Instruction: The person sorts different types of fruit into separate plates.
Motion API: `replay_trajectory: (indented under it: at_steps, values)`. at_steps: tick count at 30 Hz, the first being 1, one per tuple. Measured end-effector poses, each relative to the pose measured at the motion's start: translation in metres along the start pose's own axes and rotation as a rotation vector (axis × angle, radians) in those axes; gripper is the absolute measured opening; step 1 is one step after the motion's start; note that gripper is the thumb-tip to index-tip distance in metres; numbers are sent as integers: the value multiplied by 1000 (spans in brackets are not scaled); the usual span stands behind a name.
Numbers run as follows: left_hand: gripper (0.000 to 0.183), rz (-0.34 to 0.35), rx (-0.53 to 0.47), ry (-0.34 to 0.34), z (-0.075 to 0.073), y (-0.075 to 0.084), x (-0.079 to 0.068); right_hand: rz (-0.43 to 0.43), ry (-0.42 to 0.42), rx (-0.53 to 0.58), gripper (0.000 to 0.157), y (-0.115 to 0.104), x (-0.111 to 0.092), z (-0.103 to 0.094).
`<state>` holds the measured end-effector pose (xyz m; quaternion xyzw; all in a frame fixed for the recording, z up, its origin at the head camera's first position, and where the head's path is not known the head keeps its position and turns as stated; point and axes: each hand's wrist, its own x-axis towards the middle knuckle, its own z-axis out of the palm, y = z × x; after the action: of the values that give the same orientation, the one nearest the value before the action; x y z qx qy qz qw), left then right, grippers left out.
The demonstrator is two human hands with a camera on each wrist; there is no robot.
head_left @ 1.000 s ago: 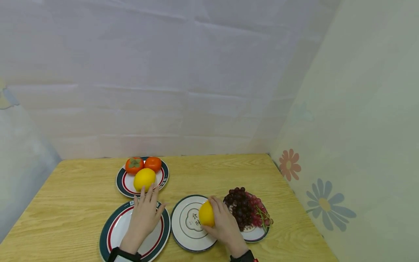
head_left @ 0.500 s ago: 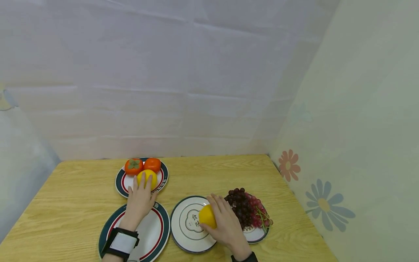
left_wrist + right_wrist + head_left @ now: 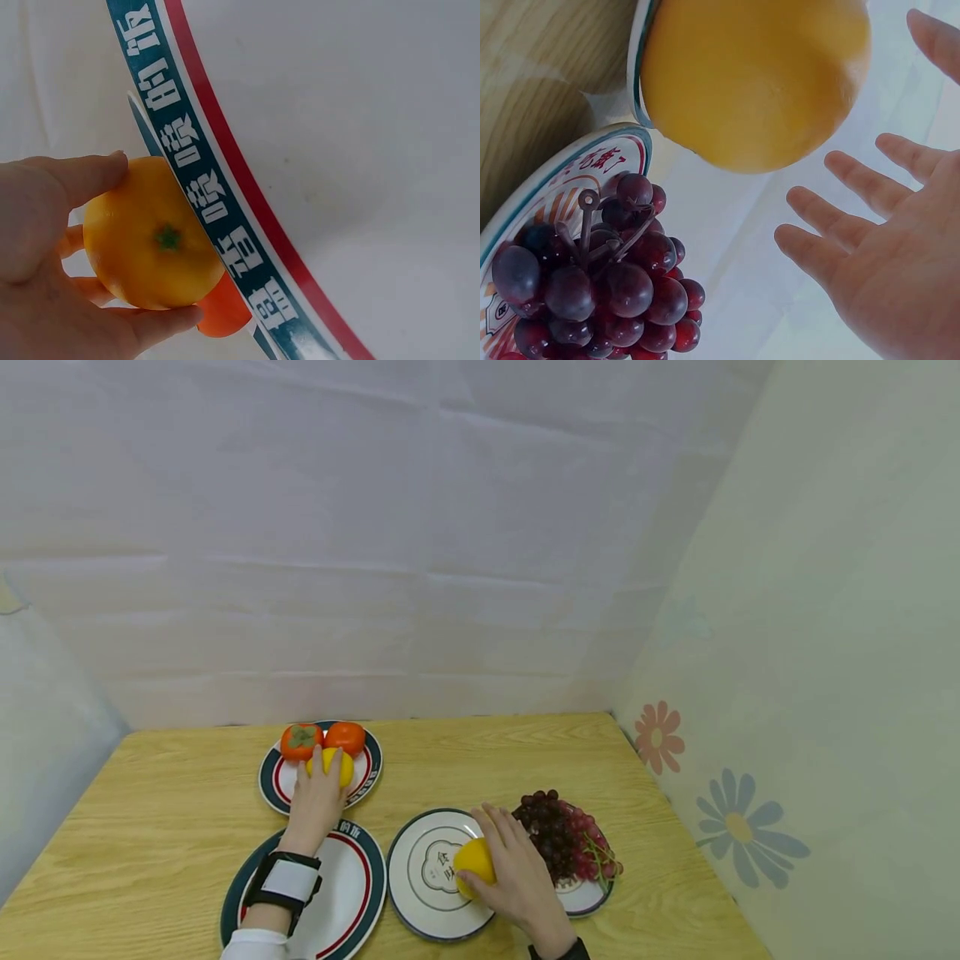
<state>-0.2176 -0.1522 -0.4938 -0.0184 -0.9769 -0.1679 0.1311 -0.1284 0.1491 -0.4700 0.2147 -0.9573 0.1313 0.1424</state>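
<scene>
- Left hand [image 3: 317, 802]: fingers clamped round an orange [image 3: 154, 240] over the far plate [image 3: 267, 783]; only the left wrist view shows its green stem mark.
- Head view shows both persimmons [image 3: 302, 742] beyond those fingers.
- Right hand [image 3: 517, 877]: fingers spread; right wrist view reveals a gap to the yellow fruit [image 3: 754, 79].
- Dark grapes [image 3: 622, 281] lie beside them.

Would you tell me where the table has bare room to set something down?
Bare wood lies left of the large plate and behind the dark grapes, right of the persimmons. Either side of the middle plate is crowded.
</scene>
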Motion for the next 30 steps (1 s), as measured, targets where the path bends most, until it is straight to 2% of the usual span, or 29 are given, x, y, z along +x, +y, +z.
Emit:
replay_trajectory:
  at_steps: [4,9,16,20,24,30]
  values:
    - [62,17,-9,27,-1,0,0,-11,16,6,80,0,1,0]
    - [60,12,-21,18,-3,2,-4,-14,16,7,80,-1,1,1]
    - [58,33,-52,7,-6,15,-13,-22,29,17,79,-3,2,1]
    - [60,65,-98,8,-11,28,-21,-21,20,37,80,-7,4,0]
    - [63,91,-162,-31,-20,45,-31,-19,-6,57,80,-13,8,0]
    - [63,162,-230,-40,-35,76,-49,-76,-5,61,83,-25,14,1]
